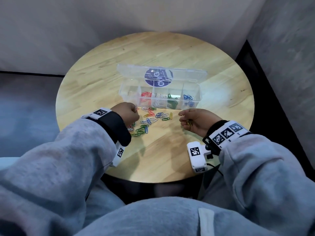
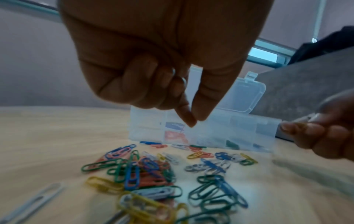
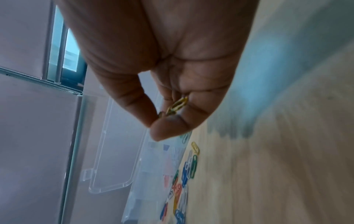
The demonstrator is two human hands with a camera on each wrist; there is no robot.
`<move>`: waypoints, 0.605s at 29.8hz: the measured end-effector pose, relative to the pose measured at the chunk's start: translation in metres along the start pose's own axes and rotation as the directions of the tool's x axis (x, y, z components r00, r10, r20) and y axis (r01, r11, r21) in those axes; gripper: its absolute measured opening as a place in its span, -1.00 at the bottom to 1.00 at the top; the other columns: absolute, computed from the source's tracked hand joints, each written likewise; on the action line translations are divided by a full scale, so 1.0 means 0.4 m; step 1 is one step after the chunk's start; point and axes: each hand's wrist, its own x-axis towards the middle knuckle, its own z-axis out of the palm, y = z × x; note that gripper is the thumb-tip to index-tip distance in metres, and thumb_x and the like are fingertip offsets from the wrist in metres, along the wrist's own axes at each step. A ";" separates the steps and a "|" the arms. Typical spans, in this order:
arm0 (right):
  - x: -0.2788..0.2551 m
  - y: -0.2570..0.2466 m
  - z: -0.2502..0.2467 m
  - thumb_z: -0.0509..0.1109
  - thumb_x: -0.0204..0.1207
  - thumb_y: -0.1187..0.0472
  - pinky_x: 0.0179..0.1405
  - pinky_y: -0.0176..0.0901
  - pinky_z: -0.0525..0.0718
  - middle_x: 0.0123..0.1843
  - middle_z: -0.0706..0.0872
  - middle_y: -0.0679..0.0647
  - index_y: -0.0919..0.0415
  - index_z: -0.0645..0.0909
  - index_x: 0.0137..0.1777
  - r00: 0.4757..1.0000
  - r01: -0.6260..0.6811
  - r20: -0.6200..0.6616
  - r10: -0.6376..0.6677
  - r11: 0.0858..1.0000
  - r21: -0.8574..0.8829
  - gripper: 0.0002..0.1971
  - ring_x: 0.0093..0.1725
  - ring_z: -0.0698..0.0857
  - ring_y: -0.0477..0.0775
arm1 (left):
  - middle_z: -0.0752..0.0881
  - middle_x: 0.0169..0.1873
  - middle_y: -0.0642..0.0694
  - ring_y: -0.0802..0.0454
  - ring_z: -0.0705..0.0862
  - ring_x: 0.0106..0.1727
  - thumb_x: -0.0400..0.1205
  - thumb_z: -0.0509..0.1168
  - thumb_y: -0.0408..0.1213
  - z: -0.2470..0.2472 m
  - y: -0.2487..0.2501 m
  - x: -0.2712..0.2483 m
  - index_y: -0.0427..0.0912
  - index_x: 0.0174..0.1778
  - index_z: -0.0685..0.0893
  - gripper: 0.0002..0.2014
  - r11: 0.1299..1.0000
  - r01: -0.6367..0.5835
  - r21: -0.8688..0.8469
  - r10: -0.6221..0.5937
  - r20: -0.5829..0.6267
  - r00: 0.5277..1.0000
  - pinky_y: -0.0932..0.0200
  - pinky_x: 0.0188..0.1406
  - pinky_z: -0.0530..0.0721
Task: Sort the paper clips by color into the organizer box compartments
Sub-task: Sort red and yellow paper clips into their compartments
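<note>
A clear organizer box (image 1: 129,94) stands open mid-table. Its left compartment looks empty; then come red clips (image 1: 146,95), white, green (image 1: 171,99) and blue (image 1: 188,99). Loose mixed-colour paper clips (image 1: 150,120) (image 2: 153,174) lie in front of it, between my hands. My left hand (image 1: 135,110) (image 2: 193,121) hovers over the pile's left side, thumb and forefinger pressed together, with pale clip ends (image 2: 184,80) showing inside its curled fingers. My right hand (image 1: 183,119) (image 3: 162,119) is raised right of the pile and holds yellow clips (image 1: 188,123) (image 3: 177,106).
The box lid (image 1: 133,72) leans back behind the compartments. The round wooden table (image 1: 170,154) has bare wood in front of and behind the box. A grey wall and a dark floor gap surround it. My knees sit under the near edge.
</note>
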 end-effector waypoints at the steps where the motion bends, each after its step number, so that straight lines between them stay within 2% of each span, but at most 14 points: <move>1: 0.002 -0.001 0.000 0.08 0.61 0.52 -0.62 -0.36 0.56 -0.39 0.52 0.17 0.30 0.52 -0.18 1.000 -0.007 0.000 0.007 1.000 -0.010 -0.76 -0.60 0.56 -0.06 | 0.70 -0.03 -0.13 -0.07 0.57 -0.10 0.58 0.21 -0.30 0.000 -0.006 0.000 -0.11 -0.10 0.64 -0.90 0.999 -0.004 0.041 0.005 -0.021 1.000 0.22 -0.39 0.39; 4: 0.006 -0.006 0.010 0.02 0.59 0.46 -0.57 -0.32 0.45 -0.38 0.47 0.11 0.25 0.51 -0.20 1.000 -0.011 -0.027 0.009 0.997 -0.075 -0.73 -0.46 0.47 -0.01 | 0.69 0.10 -0.09 -0.04 0.54 -0.10 0.58 0.22 -0.32 0.004 -0.013 0.011 -0.09 0.01 0.68 -0.83 0.994 -0.026 0.104 0.030 -0.037 0.999 0.23 -0.31 0.39; 6: 0.013 -0.012 0.017 0.04 0.58 0.43 -0.55 -0.30 0.36 -0.39 0.45 0.08 0.21 0.49 -0.23 0.999 -0.011 -0.041 0.007 0.994 -0.109 -0.74 -0.47 0.42 -0.01 | 0.67 0.11 -0.07 -0.04 0.54 -0.11 0.58 0.23 -0.30 0.009 -0.008 0.018 -0.04 0.07 0.66 -0.80 0.992 -0.037 0.121 0.043 -0.050 0.998 0.23 -0.22 0.40; 8: 0.027 -0.022 0.020 0.12 0.58 0.39 -0.61 -0.32 0.30 -0.42 0.41 0.04 0.17 0.51 -0.24 0.999 0.011 -0.045 -0.023 0.966 -0.258 -0.77 -0.51 0.36 -0.05 | 0.67 0.08 -0.06 -0.04 0.56 -0.13 0.58 0.21 -0.30 0.018 0.003 0.027 0.01 0.09 0.64 -0.78 0.989 -0.049 0.136 0.056 -0.049 0.997 0.22 -0.26 0.39; 9: 0.033 -0.028 0.022 0.18 0.58 0.37 -0.62 -0.31 0.29 -0.43 0.40 0.02 0.15 0.53 -0.24 0.998 0.041 -0.036 -0.059 0.919 -0.392 -0.79 -0.52 0.33 -0.05 | 0.67 0.08 -0.06 -0.05 0.56 -0.12 0.58 0.20 -0.30 0.022 0.009 0.033 0.02 0.10 0.63 -0.77 0.987 -0.058 0.147 0.065 -0.041 0.997 0.22 -0.24 0.40; 10: 0.036 -0.034 0.024 0.24 0.57 0.35 -0.60 -0.30 0.29 -0.43 0.41 0.00 0.12 0.55 -0.23 0.994 0.076 -0.019 -0.104 0.833 -0.548 -0.82 -0.52 0.33 -0.06 | 0.67 0.09 -0.05 -0.05 0.56 -0.11 0.58 0.19 -0.31 0.025 0.016 0.040 0.02 0.12 0.63 -0.75 0.985 -0.065 0.161 0.071 -0.032 0.997 0.22 -0.21 0.41; 12: 0.041 -0.039 0.026 0.34 0.53 0.28 -0.53 -0.28 0.37 -0.41 0.47 -0.05 0.04 0.60 -0.15 0.981 0.129 0.020 -0.192 0.572 -0.810 -0.89 -0.48 0.41 -0.07 | 0.67 0.10 -0.05 -0.05 0.56 -0.08 0.59 0.18 -0.33 0.028 0.027 0.051 0.03 0.16 0.62 -0.72 0.979 -0.073 0.191 0.077 -0.014 0.997 0.20 -0.16 0.42; 14: 0.044 -0.031 0.025 0.34 0.51 0.23 -0.43 -0.27 0.49 -0.36 0.51 -0.12 -0.09 0.60 -0.02 0.981 0.111 0.041 -0.192 0.366 -0.924 -0.83 -0.41 0.53 -0.11 | 0.67 0.09 -0.04 -0.04 0.56 -0.08 0.59 0.18 -0.35 0.032 0.035 0.063 0.02 0.18 0.62 -0.71 0.972 -0.082 0.222 0.085 -0.005 0.996 0.21 -0.16 0.43; 16: 0.047 -0.022 0.026 0.31 0.49 0.22 -0.33 -0.25 0.57 -0.33 0.47 -0.19 -0.20 0.58 0.14 0.988 0.075 0.038 -0.147 0.255 -0.964 -0.69 -0.35 0.58 -0.10 | 0.65 0.05 -0.03 -0.04 0.54 -0.08 0.59 0.19 -0.34 0.041 0.038 0.075 0.02 0.16 0.63 -0.72 0.966 -0.082 0.245 0.085 -0.003 0.996 0.22 -0.14 0.42; 18: 0.051 -0.023 0.026 0.30 0.49 0.24 -0.36 -0.26 0.53 -0.31 0.45 -0.20 -0.20 0.55 0.25 0.990 0.074 0.051 -0.128 0.183 -0.980 -0.61 -0.36 0.55 -0.13 | 0.62 -0.02 -0.02 -0.04 0.52 -0.08 0.59 0.20 -0.30 0.051 0.041 0.087 0.01 0.13 0.64 -0.76 0.962 -0.082 0.261 0.083 0.006 0.997 0.23 -0.15 0.40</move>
